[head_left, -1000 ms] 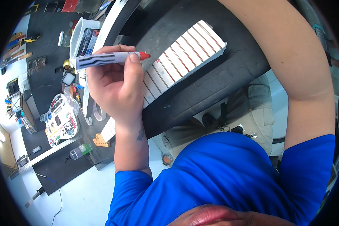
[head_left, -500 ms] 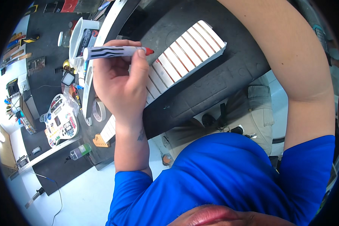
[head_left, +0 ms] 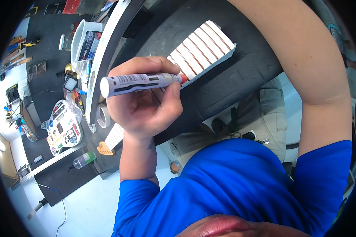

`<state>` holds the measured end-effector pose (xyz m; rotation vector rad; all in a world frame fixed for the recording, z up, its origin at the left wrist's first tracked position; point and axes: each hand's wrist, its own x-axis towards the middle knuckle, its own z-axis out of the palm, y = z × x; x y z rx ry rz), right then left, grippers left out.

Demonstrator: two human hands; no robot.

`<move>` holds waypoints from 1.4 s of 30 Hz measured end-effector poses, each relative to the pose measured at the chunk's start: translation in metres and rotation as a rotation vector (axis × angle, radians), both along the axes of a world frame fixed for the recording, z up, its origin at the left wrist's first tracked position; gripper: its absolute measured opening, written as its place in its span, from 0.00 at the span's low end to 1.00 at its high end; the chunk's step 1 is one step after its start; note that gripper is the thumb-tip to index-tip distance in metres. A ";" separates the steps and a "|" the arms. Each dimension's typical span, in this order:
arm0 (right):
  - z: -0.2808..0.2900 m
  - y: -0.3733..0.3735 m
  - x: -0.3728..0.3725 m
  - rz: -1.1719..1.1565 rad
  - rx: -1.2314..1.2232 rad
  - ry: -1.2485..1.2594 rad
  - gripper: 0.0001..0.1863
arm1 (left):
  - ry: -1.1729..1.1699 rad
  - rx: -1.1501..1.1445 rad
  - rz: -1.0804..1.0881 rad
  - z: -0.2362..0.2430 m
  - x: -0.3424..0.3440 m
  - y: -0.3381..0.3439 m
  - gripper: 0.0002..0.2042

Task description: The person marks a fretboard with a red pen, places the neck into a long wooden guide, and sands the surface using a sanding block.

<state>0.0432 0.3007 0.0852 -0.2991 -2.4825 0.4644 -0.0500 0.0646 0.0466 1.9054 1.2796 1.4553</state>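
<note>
Our left hand point(head_left: 146, 110) is holding the marker point(head_left: 140, 83) over the neck point(head_left: 203, 49), which is slanting forward and rightward; our right hand, unseen, we cannot judge.

red-tipped marker point(head_left: 144, 83): 1 | fretboard point(head_left: 202, 48): 1 | sleeves point(head_left: 137, 199): 2 | tape roll point(head_left: 99, 118): 1

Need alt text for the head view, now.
The left hand grips a white, red-tipped marker over a white strip with brown crosswise lines; tip contact is unclear. The right arm extends past the top edge. A sticker-covered white object lies at left.
</note>
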 end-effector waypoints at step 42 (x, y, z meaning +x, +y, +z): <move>-0.001 -0.002 -0.007 -0.044 0.020 -0.021 0.24 | 0.027 -0.089 0.453 0.006 -0.018 -0.005 0.16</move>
